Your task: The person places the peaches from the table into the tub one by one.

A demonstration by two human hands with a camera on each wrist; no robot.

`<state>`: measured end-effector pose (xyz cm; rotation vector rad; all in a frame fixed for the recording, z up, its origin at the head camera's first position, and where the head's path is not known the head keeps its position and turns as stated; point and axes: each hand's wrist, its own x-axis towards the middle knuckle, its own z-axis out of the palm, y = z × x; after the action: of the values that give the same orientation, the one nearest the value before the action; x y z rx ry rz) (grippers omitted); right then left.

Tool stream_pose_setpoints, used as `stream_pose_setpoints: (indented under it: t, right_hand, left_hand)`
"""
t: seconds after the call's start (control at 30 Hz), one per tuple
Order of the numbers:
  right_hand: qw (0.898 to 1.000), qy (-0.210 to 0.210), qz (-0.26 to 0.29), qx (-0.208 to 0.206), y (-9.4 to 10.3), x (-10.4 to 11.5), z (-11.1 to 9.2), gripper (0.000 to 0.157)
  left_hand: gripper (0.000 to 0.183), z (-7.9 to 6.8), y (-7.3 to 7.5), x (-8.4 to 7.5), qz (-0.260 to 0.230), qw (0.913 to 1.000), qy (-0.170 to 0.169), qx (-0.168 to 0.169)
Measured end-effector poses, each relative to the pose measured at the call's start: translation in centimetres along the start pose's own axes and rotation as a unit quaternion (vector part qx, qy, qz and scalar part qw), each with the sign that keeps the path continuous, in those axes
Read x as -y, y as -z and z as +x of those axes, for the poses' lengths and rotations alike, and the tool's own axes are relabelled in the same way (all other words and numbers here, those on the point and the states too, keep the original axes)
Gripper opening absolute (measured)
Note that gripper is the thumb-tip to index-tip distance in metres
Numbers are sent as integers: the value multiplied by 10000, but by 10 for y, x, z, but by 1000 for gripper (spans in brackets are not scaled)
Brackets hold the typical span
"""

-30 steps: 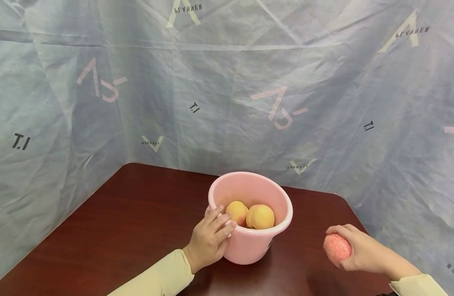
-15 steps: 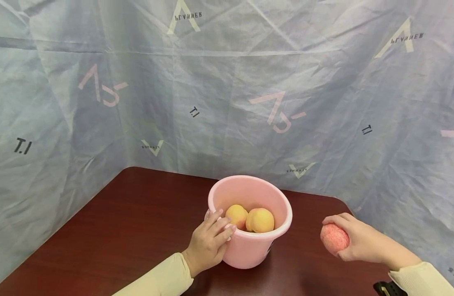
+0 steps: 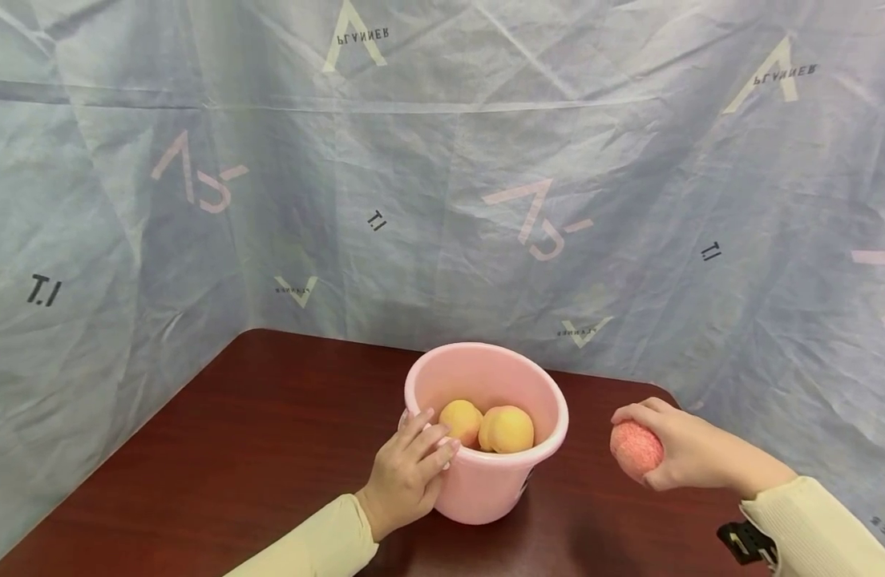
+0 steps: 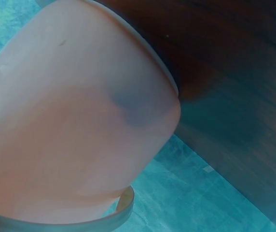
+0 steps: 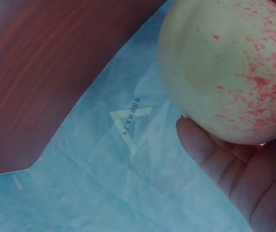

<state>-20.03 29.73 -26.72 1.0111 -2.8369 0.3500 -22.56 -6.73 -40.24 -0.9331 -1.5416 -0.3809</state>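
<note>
A pink bucket (image 3: 478, 489) stands on the dark red-brown table, with several yellow peaches (image 3: 511, 430) inside, some blushed reddish. My left hand (image 3: 405, 474) holds the bucket at its near left rim, fingertips over the edge and thumb low against the outer wall. The left wrist view is mostly filled by the bucket's side (image 4: 75, 116). To the right of the bucket, my right hand (image 3: 688, 449) grips a pinkish-red peach (image 3: 636, 450) above the table. Seen from the right wrist, this peach (image 5: 225, 67) is pale with red speckles, and the thumb (image 5: 225, 166) presses its underside.
The wooden table (image 3: 269, 449) has rounded far corners. Grey-blue printed sheeting (image 3: 442, 200) hangs behind it and along both sides. Beneath the right sleeve a black strap (image 3: 747, 542) shows at the wrist.
My right hand has moved left and slightly up with the peach, toward the bucket. The left hand keeps its place on the rim. The head view has shifted slightly.
</note>
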Motion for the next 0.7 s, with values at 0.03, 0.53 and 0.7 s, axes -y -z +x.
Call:
stream_pose_setpoints:
  t: [0.03, 0.53, 0.7]
  right_hand:
    - [10000, -3, 2, -2, 1, 1, 1, 64]
    - [9992, 355, -186, 48, 8, 19, 20, 61]
    - [9985, 460, -277, 87, 13, 26, 28, 58]
  left_hand:
    - [27, 0, 0, 0, 6, 10000, 0, 3]
    - [27, 1, 3, -1, 35, 9999, 106, 95]
    - [27, 1, 3, -2, 16, 9999, 108, 100]
